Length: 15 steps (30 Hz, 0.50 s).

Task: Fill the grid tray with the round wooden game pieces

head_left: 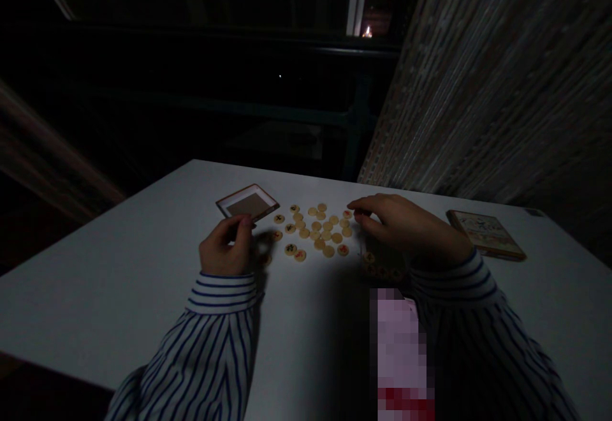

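Observation:
Round wooden pieces (316, 226) lie scattered on the white table, some showing red or black characters, others plain. My left hand (227, 245) is at their left, thumb and fingers pinched together beside a shallow open box (248, 204); what it grips, if anything, is too small to tell. Over the right edge of the pieces is my right hand (399, 226), its thumb and index finger slightly apart near a red-marked piece (347, 214). Several more pieces (382, 272) sit in shadow below the right hand.
A flat illustrated box (486, 235) rests at the right of the white table (157, 249). A pixelated pink object (399, 344) is at the near edge, between my forearms. String curtains (482, 83) hang behind the right side.

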Available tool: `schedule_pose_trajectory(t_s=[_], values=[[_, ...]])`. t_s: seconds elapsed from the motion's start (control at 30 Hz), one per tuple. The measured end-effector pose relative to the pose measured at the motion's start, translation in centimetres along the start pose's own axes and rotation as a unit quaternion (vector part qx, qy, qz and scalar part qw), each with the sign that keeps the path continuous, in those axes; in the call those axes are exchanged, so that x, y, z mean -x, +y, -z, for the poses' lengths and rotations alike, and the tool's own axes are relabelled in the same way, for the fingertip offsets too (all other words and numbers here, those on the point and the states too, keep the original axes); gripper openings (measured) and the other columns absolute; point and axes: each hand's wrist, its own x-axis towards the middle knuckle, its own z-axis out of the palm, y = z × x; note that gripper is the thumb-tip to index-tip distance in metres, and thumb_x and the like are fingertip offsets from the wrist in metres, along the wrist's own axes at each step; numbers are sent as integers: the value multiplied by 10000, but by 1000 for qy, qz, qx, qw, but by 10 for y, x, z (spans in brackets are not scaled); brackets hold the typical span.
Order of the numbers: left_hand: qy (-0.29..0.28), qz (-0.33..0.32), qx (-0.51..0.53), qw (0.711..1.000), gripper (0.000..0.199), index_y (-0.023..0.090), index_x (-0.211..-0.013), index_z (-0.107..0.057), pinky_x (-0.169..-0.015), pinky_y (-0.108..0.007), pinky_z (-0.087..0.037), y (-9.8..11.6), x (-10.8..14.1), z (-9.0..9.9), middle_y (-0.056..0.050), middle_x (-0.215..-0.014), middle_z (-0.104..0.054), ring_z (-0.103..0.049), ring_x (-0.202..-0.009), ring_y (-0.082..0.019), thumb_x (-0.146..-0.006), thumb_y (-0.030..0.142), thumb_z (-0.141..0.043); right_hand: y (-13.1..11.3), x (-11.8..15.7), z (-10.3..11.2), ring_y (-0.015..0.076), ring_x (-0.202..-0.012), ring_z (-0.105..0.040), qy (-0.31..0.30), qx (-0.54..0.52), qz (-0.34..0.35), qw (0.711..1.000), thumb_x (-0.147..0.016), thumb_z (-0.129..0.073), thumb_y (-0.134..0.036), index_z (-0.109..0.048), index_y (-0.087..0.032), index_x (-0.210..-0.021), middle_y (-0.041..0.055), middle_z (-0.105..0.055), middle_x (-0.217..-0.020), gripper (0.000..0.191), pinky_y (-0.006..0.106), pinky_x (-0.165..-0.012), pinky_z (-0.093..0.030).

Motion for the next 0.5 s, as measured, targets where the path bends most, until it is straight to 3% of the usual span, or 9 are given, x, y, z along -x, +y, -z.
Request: schedule_pose_trajectory(t_s=[0.5], values=[[45,2,-2,999,249,161,-761,-641,-571,-244,-466,-3,-6,9,-6,-664,-614,-576,-589,-125,-724,386,-541,-1,-5,-11,199,-1046,-536,22,-1,23,1000,-843,-375,-253,-547,-134,-1159,88,-588,-1150,379,336,-919,-399]])
